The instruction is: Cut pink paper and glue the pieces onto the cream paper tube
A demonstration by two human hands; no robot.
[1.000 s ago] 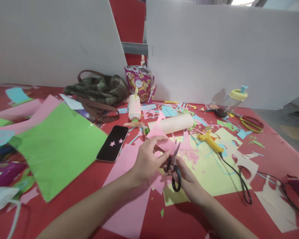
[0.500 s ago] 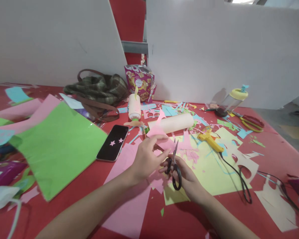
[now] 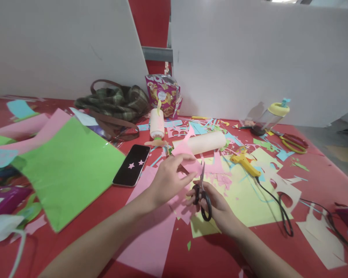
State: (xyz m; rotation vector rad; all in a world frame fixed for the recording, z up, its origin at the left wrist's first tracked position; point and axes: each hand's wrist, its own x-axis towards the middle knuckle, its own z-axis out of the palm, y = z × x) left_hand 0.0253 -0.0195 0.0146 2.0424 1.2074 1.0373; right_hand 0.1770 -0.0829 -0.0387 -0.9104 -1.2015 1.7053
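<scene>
My left hand (image 3: 170,178) pinches a cut piece of pink paper (image 3: 188,152) between thumb and fingers, above the table. In my right hand (image 3: 213,200) is a pair of black-handled scissors (image 3: 202,193), blades pointing up and away from me at the paper's right edge. The blades look nearly closed. Below the hands lie a pink sheet (image 3: 150,239), a pale yellow sheet (image 3: 243,208) and pink scraps (image 3: 222,179). A cream paper roll (image 3: 205,143) lies just behind the held paper. Left of my left hand is a phone (image 3: 129,173) with two small pink stars on it.
A yellow glue gun (image 3: 246,164) with a black cord lies to the right. Red-and-yellow pliers (image 3: 294,141) and a clear cup (image 3: 271,117) are farther back. A green sheet (image 3: 66,173) covers the left side. A plaid bag (image 3: 116,102) and a snack bag (image 3: 165,94) stand at the back.
Both hands stay almost in place. The scissors' blades tilt slightly to the left, and my left hand has shifted slightly with the pink paper.
</scene>
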